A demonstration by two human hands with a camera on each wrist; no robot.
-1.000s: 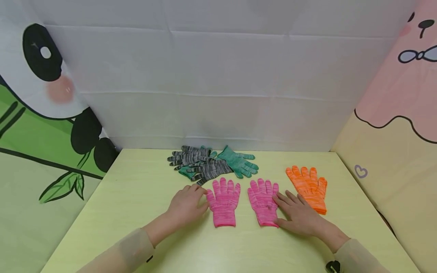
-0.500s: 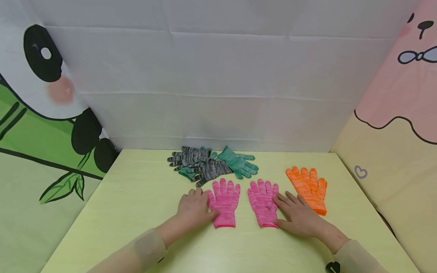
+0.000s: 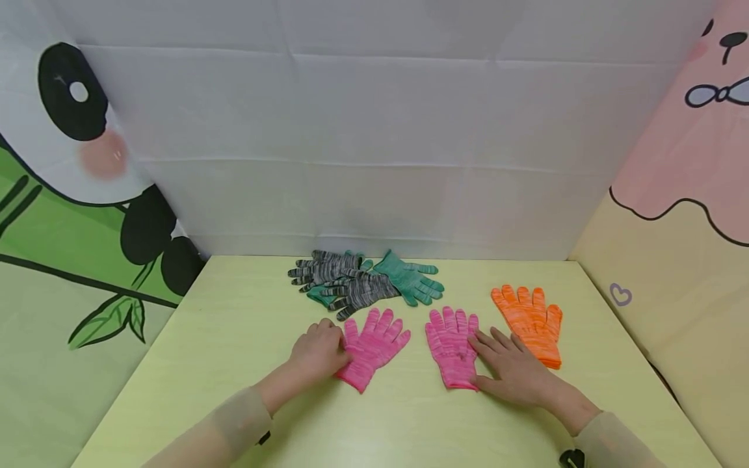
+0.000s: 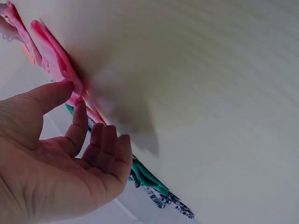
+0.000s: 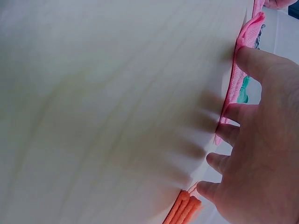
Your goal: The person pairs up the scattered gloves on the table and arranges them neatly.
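Two pink knitted gloves lie palm-down or palm-up, I cannot tell which, near the middle of the table. My left hand (image 3: 318,351) pinches the edge of the left pink glove (image 3: 374,344) between thumb and index finger; the left wrist view shows the pinched pink fabric (image 4: 58,58) at the thumb tip. That glove lies tilted, its fingers toward the upper right. My right hand (image 3: 515,370) rests with fingers spread, its thumb and fingertips touching the right edge of the other pink glove (image 3: 450,348). In the right wrist view its thumb (image 5: 257,63) touches the pink cuff.
An orange glove (image 3: 529,322) lies beyond my right hand. At the back, grey-black striped gloves (image 3: 365,292) overlap green gloves (image 3: 409,276) in a pile. A white cloth wall (image 3: 380,162) stands behind the pale yellow table (image 3: 205,338), with printed cloths at both sides.
My left hand has taken hold of the left pink glove and moved slightly left with it; the glove has turned clockwise, its cuff swinging left. My right hand has stayed in place.
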